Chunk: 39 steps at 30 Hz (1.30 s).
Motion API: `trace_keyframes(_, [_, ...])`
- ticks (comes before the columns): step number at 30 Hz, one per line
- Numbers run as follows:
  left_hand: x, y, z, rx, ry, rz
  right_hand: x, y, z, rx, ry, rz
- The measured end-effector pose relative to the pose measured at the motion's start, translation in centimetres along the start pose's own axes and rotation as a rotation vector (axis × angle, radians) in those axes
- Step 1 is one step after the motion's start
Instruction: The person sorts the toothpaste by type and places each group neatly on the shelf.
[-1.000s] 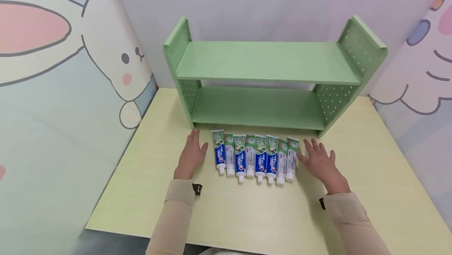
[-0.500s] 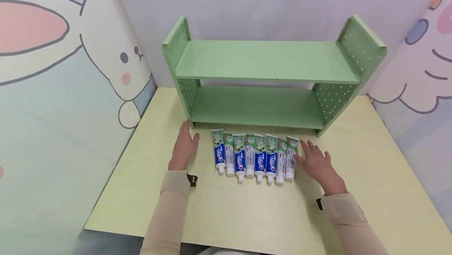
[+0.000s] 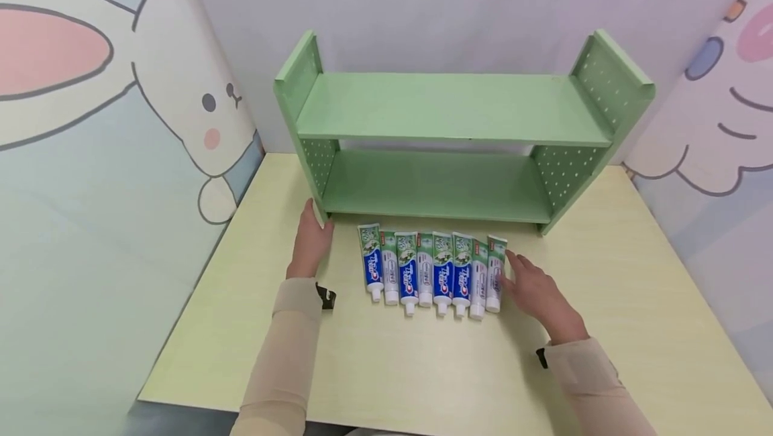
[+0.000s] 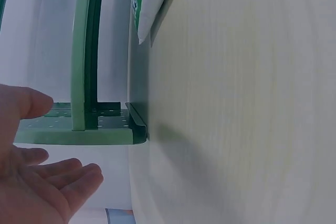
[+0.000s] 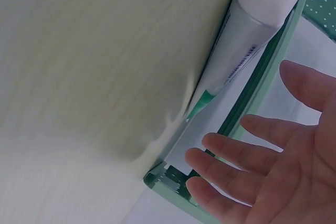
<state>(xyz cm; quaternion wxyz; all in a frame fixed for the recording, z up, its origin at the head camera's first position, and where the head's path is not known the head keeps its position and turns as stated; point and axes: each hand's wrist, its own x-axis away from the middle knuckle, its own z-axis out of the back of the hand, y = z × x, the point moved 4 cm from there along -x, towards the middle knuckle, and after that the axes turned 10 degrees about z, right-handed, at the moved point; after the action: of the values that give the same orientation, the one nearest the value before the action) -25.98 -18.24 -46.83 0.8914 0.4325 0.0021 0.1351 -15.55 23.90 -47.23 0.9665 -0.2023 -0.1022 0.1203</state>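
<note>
Both hands are held out with fingers loosely extended and parted: the left hand [image 3: 311, 241] is placed at the front lower corner of the shelf's left side, thumb to one side of the panel and fingers to the other, though whether contact is made cannot be told; the right hand [image 3: 534, 292] is held just beside the rightmost tube, its thumb nearest to it. Behind everything, a pale lilac back wall [image 3: 447, 7] is seen, flanked by a left wall [image 3: 90, 241] printed with a cartoon rabbit and a right wall [image 3: 694, 248] with another cartoon figure. Between them a pale yellow wood-grain table [image 3: 392, 382] is set. Near its back edge, a green two-tier shelf [image 3: 453, 107] is stood upright, its side panels pierced with small holes. Both forearms are covered by beige sleeves [image 3: 286, 349]. In front of the shelf, eight toothpaste tubes are laid flat side by side on the table, caps towards the person: four blue-and-green Crest tubes [image 3: 407, 275], first, third, fifth and sixth from the left, and four white-and-green tubes [image 3: 425, 278] in the remaining places. Below each hand, a black strap [image 3: 326, 297] is partly seen at the cuff. Smallest of all, the tubes are topped by white caps [image 3: 376, 295]
</note>
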Motion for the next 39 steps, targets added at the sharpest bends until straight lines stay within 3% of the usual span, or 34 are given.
trace_keyframes(8, [-1.3, 0.4, 0.1, 0.072, 0.041, -0.035, 0.3, -0.6, -0.3, -0.012, -0.018, -0.005])
trace_keyframes(28, [-3.3, 0.4, -0.2, 0.137, 0.029, -0.030, 0.2, -1.4, -1.5, -0.040, -0.015, -0.047])
trace_keyframes(39, [-3.9, 0.6, -0.4, 0.169, 0.041, -0.051, -0.1, -2.3, -1.4, -0.116, -0.080, -0.104])
